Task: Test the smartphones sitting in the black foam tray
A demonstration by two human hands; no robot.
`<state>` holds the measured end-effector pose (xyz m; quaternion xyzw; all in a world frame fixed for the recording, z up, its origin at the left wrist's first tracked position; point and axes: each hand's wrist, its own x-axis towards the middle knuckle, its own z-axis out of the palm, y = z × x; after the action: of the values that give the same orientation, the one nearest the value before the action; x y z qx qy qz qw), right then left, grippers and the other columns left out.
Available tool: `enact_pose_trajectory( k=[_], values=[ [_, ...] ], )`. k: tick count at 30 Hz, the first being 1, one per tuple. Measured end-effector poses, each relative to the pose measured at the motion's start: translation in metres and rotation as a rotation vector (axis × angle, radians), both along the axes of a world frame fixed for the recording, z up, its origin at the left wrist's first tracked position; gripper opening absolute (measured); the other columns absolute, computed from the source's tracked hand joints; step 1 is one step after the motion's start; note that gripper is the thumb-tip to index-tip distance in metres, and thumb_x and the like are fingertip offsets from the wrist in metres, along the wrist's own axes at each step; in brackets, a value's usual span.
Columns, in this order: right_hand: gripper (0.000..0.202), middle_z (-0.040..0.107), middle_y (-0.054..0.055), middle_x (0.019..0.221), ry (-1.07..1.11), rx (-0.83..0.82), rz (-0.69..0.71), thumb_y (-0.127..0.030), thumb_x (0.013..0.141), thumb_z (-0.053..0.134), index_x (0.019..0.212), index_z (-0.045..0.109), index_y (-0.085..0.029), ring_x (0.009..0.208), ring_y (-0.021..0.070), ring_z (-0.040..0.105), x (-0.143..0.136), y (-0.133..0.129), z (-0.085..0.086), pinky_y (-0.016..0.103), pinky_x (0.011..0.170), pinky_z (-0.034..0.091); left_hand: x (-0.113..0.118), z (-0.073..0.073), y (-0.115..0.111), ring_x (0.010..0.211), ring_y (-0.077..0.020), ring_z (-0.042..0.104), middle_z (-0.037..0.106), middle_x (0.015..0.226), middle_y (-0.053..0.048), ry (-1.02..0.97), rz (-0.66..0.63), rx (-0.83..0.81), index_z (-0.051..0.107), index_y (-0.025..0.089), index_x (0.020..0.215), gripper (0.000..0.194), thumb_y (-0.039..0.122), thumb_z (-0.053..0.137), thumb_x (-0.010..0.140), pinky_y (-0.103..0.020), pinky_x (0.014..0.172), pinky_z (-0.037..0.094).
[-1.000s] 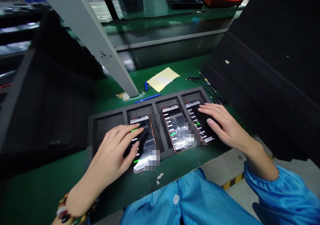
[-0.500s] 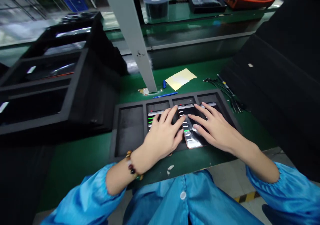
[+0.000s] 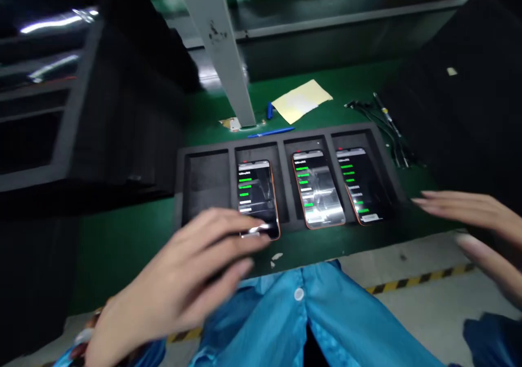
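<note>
A black tray (image 3: 206, 148) with four compartments lies on the green table. Its leftmost compartment holds nothing; each of the others has a lit phone with green and white lines: the left phone (image 3: 258, 193), the middle phone (image 3: 320, 190) and the right phone (image 3: 361, 185). My left hand (image 3: 191, 269), fingers apart and holding nothing, is over the lower end of the left phone; whether it touches is unclear. Off the tray's right side, my right hand (image 3: 481, 220) hangs with thumb and fingers spread, nothing in it.
Stacked black trays (image 3: 122, 100) stand at the left, a large black surface (image 3: 468, 106) at the right. Behind the tray are a grey post (image 3: 222, 46), yellow paper (image 3: 302, 101), a blue pen (image 3: 271, 132) and cables with a pen-like tool (image 3: 387, 114).
Both hands have left the middle phone. The left moved left and nearer, the right moved far right. The view has tilted down, and all three phones now show more fully.
</note>
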<state>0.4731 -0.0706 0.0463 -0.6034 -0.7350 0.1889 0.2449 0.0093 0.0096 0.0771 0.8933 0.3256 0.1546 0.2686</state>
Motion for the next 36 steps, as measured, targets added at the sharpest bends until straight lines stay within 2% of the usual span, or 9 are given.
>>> enact_pose_trajectory(
  k=[2, 4, 6, 8, 12, 16, 25, 30, 36],
  values=[
    [0.040, 0.076, 0.001, 0.141, 0.047, 0.009, -0.063, -0.040, 0.104, 0.063, 0.143, 0.071, -0.047, 0.138, 0.0405, 0.067, 0.000, 0.008, -0.005, 0.070, 0.116, 0.056, -0.006, -0.031, 0.003, 0.124, -0.0267, 0.071, 0.074, 0.136, -0.004, -0.045, 0.188, 0.152, 0.069, 0.035, 0.140, 0.043, 0.015, 0.066, 0.102, -0.046, 0.108, 0.059],
    [0.040, 0.079, 0.003, 0.134, 0.068, 0.077, -0.042, -0.030, 0.104, 0.064, 0.142, 0.072, -0.040, 0.137, 0.0396, 0.067, -0.005, 0.007, -0.016, 0.069, 0.112, 0.057, -0.009, -0.058, 0.001, 0.120, -0.0289, 0.071, 0.073, 0.136, -0.005, -0.076, 0.269, 0.218, 0.070, 0.035, 0.138, 0.044, 0.015, 0.069, 0.099, -0.052, 0.108, 0.057],
    [0.040, 0.081, 0.004, 0.130, 0.067, 0.124, -0.003, -0.025, 0.104, 0.062, 0.141, 0.073, -0.035, 0.137, 0.0385, 0.066, -0.009, 0.001, -0.029, 0.066, 0.110, 0.058, -0.009, -0.076, -0.003, 0.120, -0.0316, 0.069, 0.071, 0.140, -0.005, -0.083, 0.292, 0.233, 0.069, 0.037, 0.138, 0.045, 0.017, 0.071, 0.098, -0.056, 0.109, 0.056],
    [0.040, 0.082, 0.005, 0.131, 0.070, 0.137, 0.019, -0.023, 0.105, 0.060, 0.141, 0.072, -0.033, 0.138, 0.0377, 0.065, -0.012, -0.005, -0.039, 0.064, 0.110, 0.058, -0.008, -0.085, -0.008, 0.120, -0.0333, 0.068, 0.070, 0.141, -0.005, -0.092, 0.303, 0.242, 0.070, 0.037, 0.137, 0.045, 0.019, 0.072, 0.096, -0.059, 0.109, 0.055],
    [0.040, 0.081, 0.005, 0.134, 0.042, 0.092, 0.008, -0.026, 0.106, 0.058, 0.143, 0.072, -0.033, 0.143, 0.0377, 0.062, -0.014, -0.009, -0.047, 0.065, 0.112, 0.055, -0.009, -0.089, -0.012, 0.118, -0.0340, 0.068, 0.070, 0.140, -0.005, -0.119, 0.302, 0.255, 0.072, 0.036, 0.133, 0.041, 0.020, 0.073, 0.095, -0.062, 0.106, 0.057],
    [0.043, 0.081, 0.004, 0.134, 0.013, 0.095, 0.022, -0.028, 0.106, 0.055, 0.145, 0.070, -0.036, 0.145, 0.0385, 0.061, -0.025, -0.007, -0.044, 0.069, 0.121, 0.045, -0.016, -0.095, -0.014, 0.128, -0.0368, 0.064, 0.063, 0.151, -0.003, -0.132, 0.313, 0.243, 0.073, 0.032, 0.134, 0.038, 0.025, 0.060, 0.099, -0.068, 0.105, 0.055],
    [0.052, 0.077, -0.001, 0.145, -0.006, 0.012, 0.286, -0.027, 0.103, 0.055, 0.153, 0.061, -0.040, 0.147, 0.0380, 0.061, -0.068, 0.017, -0.042, 0.068, 0.125, 0.036, -0.020, -0.097, -0.017, 0.126, -0.0353, 0.066, 0.068, 0.146, -0.010, -0.155, 0.286, 0.288, 0.078, 0.032, 0.134, 0.041, 0.027, 0.058, 0.099, -0.060, 0.109, 0.054],
    [0.049, 0.078, 0.003, 0.142, 0.036, 0.083, 0.182, -0.029, 0.105, 0.053, 0.151, 0.065, -0.040, 0.143, 0.0416, 0.061, -0.054, 0.015, -0.037, 0.068, 0.119, 0.038, -0.025, -0.098, -0.019, 0.132, -0.0351, 0.062, 0.066, 0.153, -0.009, -0.084, 0.195, 0.265, 0.080, 0.033, 0.133, 0.045, 0.031, 0.051, 0.099, -0.062, 0.117, 0.049],
    [0.045, 0.076, 0.004, 0.144, 0.060, 0.091, 0.034, -0.033, 0.108, 0.051, 0.149, 0.069, -0.040, 0.148, 0.0416, 0.057, -0.039, 0.013, -0.040, 0.067, 0.120, 0.042, -0.020, -0.101, -0.018, 0.139, -0.0348, 0.058, 0.060, 0.159, -0.010, -0.057, 0.098, 0.233, 0.074, 0.035, 0.143, 0.051, 0.030, 0.057, 0.096, -0.064, 0.123, 0.044]
  ],
)
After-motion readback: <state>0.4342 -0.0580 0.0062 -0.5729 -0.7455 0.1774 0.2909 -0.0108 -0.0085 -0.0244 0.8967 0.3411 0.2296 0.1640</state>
